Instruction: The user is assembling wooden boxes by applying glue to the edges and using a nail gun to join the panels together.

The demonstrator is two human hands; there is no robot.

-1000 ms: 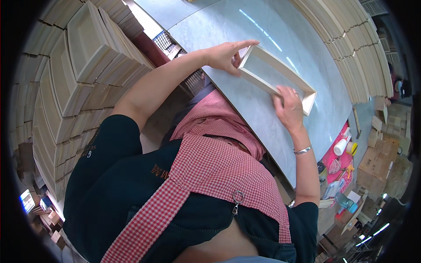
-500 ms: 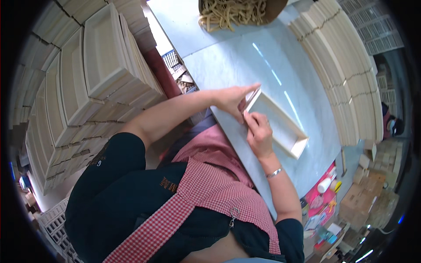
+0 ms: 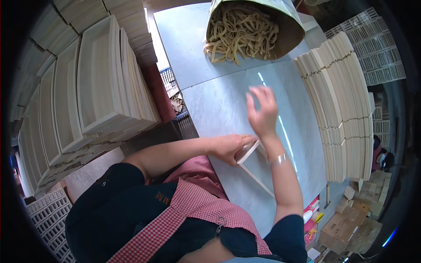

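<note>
My left hand point(image 3: 229, 148) grips the near-left end of a shallow, pale rectangular box point(image 3: 248, 154) lying on the table. Its fingers wrap the end wall. My right forearm, with a silver bracelet, hides much of the box. My right hand point(image 3: 263, 109) is lifted over the table beyond the box, empty, its fingers apart and slightly blurred. Farther off lies an open bag point(image 3: 288, 39), brown inside, with tan looped bands point(image 3: 241, 33) heaped in its mouth and spilling onto the table.
The table point(image 3: 206, 107) has a pale grey top with a seam across it. Stacks of pale shallow boxes point(image 3: 98, 79) rise at the left. Another tall stack point(image 3: 344, 109) lines the right edge. Cartons point(image 3: 346, 223) and a person point(image 3: 383, 158) are beyond it.
My right hand has let go of the box and moved away toward the bag. The left hand still holds the box end. The view has shifted, showing more of the bag.
</note>
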